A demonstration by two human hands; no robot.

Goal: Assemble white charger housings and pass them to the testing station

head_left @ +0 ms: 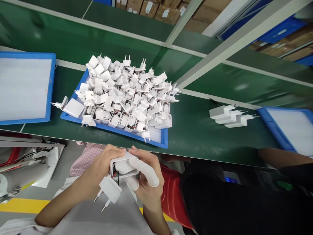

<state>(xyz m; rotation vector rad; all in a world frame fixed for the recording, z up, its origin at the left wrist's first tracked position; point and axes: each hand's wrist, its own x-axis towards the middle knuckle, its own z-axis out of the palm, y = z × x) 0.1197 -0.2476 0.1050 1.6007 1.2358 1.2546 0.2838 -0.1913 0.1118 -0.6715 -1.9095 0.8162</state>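
My left hand [97, 171] and my right hand [146, 176] are both closed around a white charger housing [121, 163], held low in front of my lap. A white two-pin plug cap [110, 189] hangs from the housing on red and black wires, pins pointing down-left. White finger cots cover two fingers of my right hand. Just beyond my hands, on the green belt, a blue tray [161, 142] carries a heap of several white charger housings and plug caps [127, 94].
Three finished white chargers [230, 116] lie side by side on the green belt [195, 130]. Blue trays with white liners sit at far left [50, 85] and far right [271, 125]. Another person's arm [281, 158] reaches in at right. Cardboard boxes stand behind the frame.
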